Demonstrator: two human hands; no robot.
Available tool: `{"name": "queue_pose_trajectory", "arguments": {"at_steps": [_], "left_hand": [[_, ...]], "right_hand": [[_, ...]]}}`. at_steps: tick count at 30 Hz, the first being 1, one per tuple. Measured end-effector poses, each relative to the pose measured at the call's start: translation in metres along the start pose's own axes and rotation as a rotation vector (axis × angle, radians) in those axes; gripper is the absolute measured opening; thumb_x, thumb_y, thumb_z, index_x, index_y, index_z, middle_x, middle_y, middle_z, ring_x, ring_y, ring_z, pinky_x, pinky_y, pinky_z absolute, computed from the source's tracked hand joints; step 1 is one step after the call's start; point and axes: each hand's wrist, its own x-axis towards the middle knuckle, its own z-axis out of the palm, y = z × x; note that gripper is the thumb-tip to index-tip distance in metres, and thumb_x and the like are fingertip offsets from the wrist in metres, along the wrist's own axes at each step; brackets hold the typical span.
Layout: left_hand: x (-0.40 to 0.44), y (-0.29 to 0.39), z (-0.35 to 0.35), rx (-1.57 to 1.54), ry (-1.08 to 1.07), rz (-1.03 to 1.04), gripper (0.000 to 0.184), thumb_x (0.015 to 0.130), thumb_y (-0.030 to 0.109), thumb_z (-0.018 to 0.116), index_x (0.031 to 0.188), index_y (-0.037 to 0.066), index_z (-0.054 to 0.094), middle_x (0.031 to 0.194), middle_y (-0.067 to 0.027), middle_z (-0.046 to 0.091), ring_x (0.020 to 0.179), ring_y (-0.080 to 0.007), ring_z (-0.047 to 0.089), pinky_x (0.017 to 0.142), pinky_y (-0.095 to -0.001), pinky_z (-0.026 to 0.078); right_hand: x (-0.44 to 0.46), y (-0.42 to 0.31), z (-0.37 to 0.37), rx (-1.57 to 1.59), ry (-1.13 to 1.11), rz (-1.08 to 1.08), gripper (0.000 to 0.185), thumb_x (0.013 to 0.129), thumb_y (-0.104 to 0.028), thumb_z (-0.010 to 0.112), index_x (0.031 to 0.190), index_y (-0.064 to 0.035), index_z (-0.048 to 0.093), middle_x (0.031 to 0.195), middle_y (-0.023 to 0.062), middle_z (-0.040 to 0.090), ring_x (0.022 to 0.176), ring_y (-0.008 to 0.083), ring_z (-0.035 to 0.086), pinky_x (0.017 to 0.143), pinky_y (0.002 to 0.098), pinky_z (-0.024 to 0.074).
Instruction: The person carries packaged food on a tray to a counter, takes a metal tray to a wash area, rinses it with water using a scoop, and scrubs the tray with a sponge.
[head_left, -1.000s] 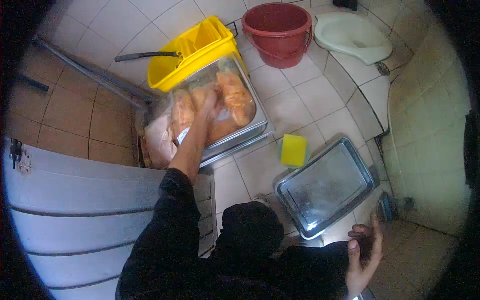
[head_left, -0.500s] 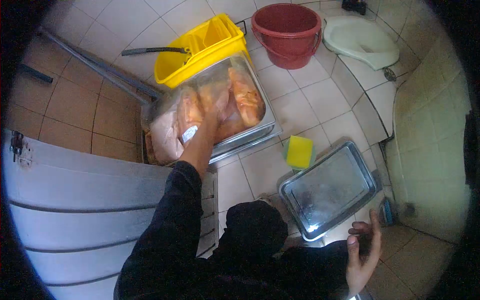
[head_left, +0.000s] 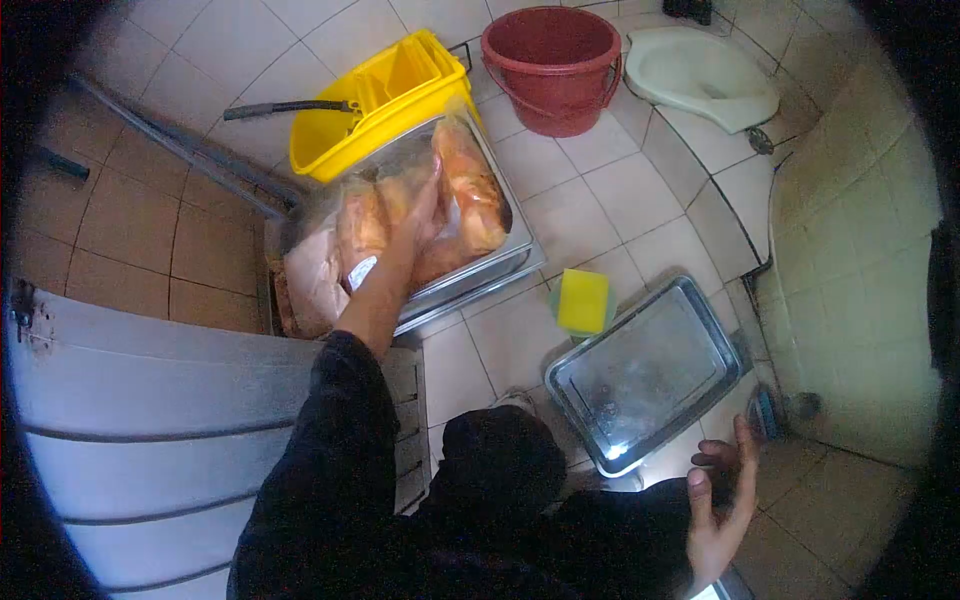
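My left hand reaches into a deep metal pan of loaves in clear plastic bags. Its visible fingers stretch out beside the right-hand bagged loaf; some of the hand is blurred against the plastic. Another bagged loaf with a white label lies left of my forearm, by a paler wrapped piece. Over on the right, my right hand hangs open and holds nothing, fingers spread and curved. Nearest to it is a shallow metal tray lying on the floor.
Behind the pan stands a yellow mop bucket with a dark handle. A red bucket and a squat toilet are at the back. A yellow block sits beside the tray. A grey slatted panel borders the left.
My left hand has moved slightly up along the right-hand loaf. The whole scene has shifted a little left in view. My right hand keeps its spread pose.
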Motion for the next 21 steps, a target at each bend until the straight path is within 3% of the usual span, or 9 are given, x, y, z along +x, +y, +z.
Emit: {"name": "queue_pose_trajectory", "arguments": {"at_steps": [3, 5, 8, 12, 15, 17, 18, 19, 21], "left_hand": [[0.019, 0.007, -0.034, 0.1, 0.012, -0.199, 0.053, 0.083, 0.051, 0.053, 0.115, 0.009, 0.051, 0.102, -0.007, 0.059, 0.09, -0.0215, 0.058, 0.084, -0.0391, 0.047], [-0.044, 0.046, 0.029, 0.483, 0.17, -0.213, 0.046, 0.08, 0.047, 0.059, 0.107, 0.01, 0.056, 0.097, -0.0047, 0.061, 0.085, -0.0181, 0.06, 0.075, -0.0362, 0.05], [-0.057, 0.059, 0.037, 0.444, 0.089, -0.192, 0.045, 0.077, 0.041, 0.064, 0.109, 0.01, 0.056, 0.098, -0.0054, 0.061, 0.082, -0.0175, 0.06, 0.064, -0.0334, 0.051], [-0.075, 0.068, 0.047, 0.605, 0.217, -0.218, 0.049, 0.076, 0.033, 0.068, 0.116, 0.008, 0.052, 0.109, -0.0079, 0.057, 0.091, -0.0197, 0.056, 0.076, -0.0365, 0.048], [-0.065, 0.051, 0.03, 0.155, -0.184, -0.218, 0.057, 0.071, 0.033, 0.073, 0.116, 0.007, 0.051, 0.11, -0.0106, 0.056, 0.091, -0.0199, 0.056, 0.076, -0.0331, 0.048], [-0.012, 0.033, 0.006, 0.87, 0.141, -0.157, 0.062, 0.069, 0.031, 0.074, 0.119, 0.005, 0.048, 0.112, -0.0126, 0.055, 0.094, -0.0219, 0.055, 0.079, -0.0323, 0.047], [0.002, 0.023, -0.004, 0.872, 0.138, -0.159, 0.062, 0.069, 0.031, 0.074, 0.119, 0.005, 0.048, 0.112, -0.0126, 0.055, 0.094, -0.0219, 0.055, 0.079, -0.0323, 0.047], [0.007, 0.018, -0.006, 1.131, 0.262, 0.201, 0.064, 0.067, 0.032, 0.074, 0.116, 0.001, 0.047, 0.108, -0.0165, 0.057, 0.093, -0.0262, 0.057, 0.076, -0.0342, 0.048], [0.015, 0.014, -0.012, 1.371, 0.385, 0.582, 0.065, 0.066, 0.033, 0.074, 0.113, -0.003, 0.047, 0.105, -0.0204, 0.058, 0.092, -0.0305, 0.059, 0.073, -0.0361, 0.049]], "right_hand": [[0.001, -0.003, 0.002, 0.025, 0.007, 0.03, 0.059, 0.083, -0.027, 0.06, 0.133, -0.0064, 0.037, 0.096, 0.0099, 0.053, 0.085, 0.016, 0.05, 0.078, 0.0278, 0.0405], [0.002, 0.001, 0.0, 0.025, -0.004, 0.009, 0.059, 0.083, -0.027, 0.06, 0.133, -0.0064, 0.036, 0.096, 0.0097, 0.053, 0.086, 0.0159, 0.05, 0.078, 0.0278, 0.0405], [0.0, 0.002, -0.001, 0.023, -0.013, -0.013, 0.06, 0.083, -0.027, 0.06, 0.133, -0.0065, 0.036, 0.096, 0.0096, 0.053, 0.086, 0.0159, 0.05, 0.078, 0.0277, 0.0405], [0.0, 0.004, -0.004, 0.002, -0.022, -0.036, 0.06, 0.083, -0.027, 0.06, 0.134, -0.0064, 0.035, 0.096, 0.0096, 0.053, 0.086, 0.0159, 0.05, 0.078, 0.0276, 0.0405], [-0.001, 0.009, -0.002, 0.093, -0.017, -0.038, 0.061, 0.083, -0.028, 0.06, 0.133, -0.0056, 0.035, 0.095, 0.0099, 0.054, 0.085, 0.0161, 0.051, 0.079, 0.0281, 0.0406], [0.0, 0.014, -0.008, 0.04, -0.04, -0.043, 0.061, 0.083, -0.028, 0.06, 0.133, -0.0052, 0.035, 0.095, 0.0099, 0.054, 0.085, 0.0163, 0.051, 0.079, 0.0284, 0.0406], [0.0, 0.016, -0.01, -0.009, -0.066, -0.05, 0.061, 0.083, -0.028, 0.06, 0.133, -0.0049, 0.035, 0.095, 0.01, 0.054, 0.085, 0.0165, 0.051, 0.079, 0.0286, 0.0406], [-0.001, 0.017, -0.01, -0.008, -0.066, -0.047, 0.061, 0.083, -0.028, 0.06, 0.133, -0.0049, 0.035, 0.095, 0.01, 0.054, 0.085, 0.0165, 0.051, 0.079, 0.0286, 0.0406], [-0.001, 0.019, -0.009, 0.015, -0.037, -0.049, 0.061, 0.082, -0.029, 0.06, 0.132, -0.0047, 0.036, 0.095, 0.0101, 0.054, 0.085, 0.0167, 0.051, 0.079, 0.029, 0.0408]]}}
